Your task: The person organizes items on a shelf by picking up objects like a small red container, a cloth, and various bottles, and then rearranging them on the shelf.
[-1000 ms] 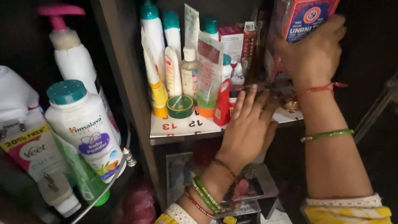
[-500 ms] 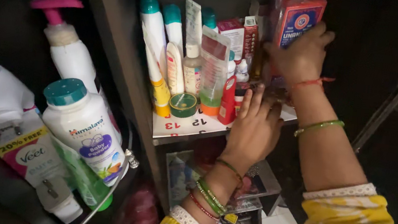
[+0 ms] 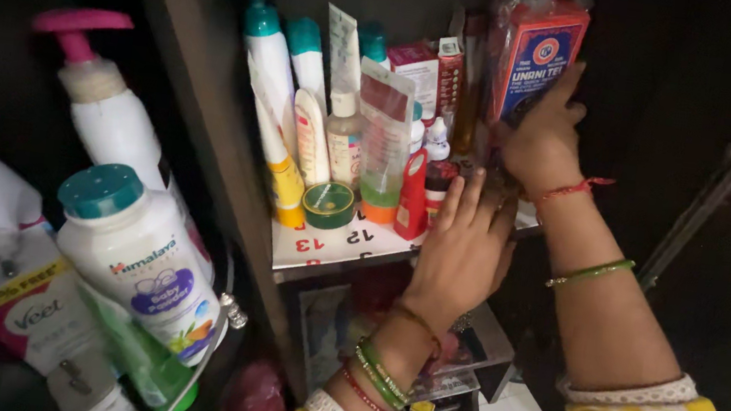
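— Dark cupboard shelves, crowded with toiletries; where are the hands?

— Both are at the right end of the shelf [image 3: 323,245]. The right hand [image 3: 541,134] is raised against a red box [image 3: 533,54] wrapped in clear plastic, standing at the back right corner.

— Is the box gripped?

— The fingers [image 3: 566,86] lie spread up its front face and touch it; whether the thumb closes behind cannot be told.

— And the left hand [image 3: 463,245]?

— It rests flat on the shelf edge, fingers loose and extended, tips just beside a small red bottle [image 3: 411,197], holding nothing.

— What else stands there?

— A green tin [image 3: 328,205], tubes [image 3: 311,134] and a white powder bottle [image 3: 141,257] on the rack at left.
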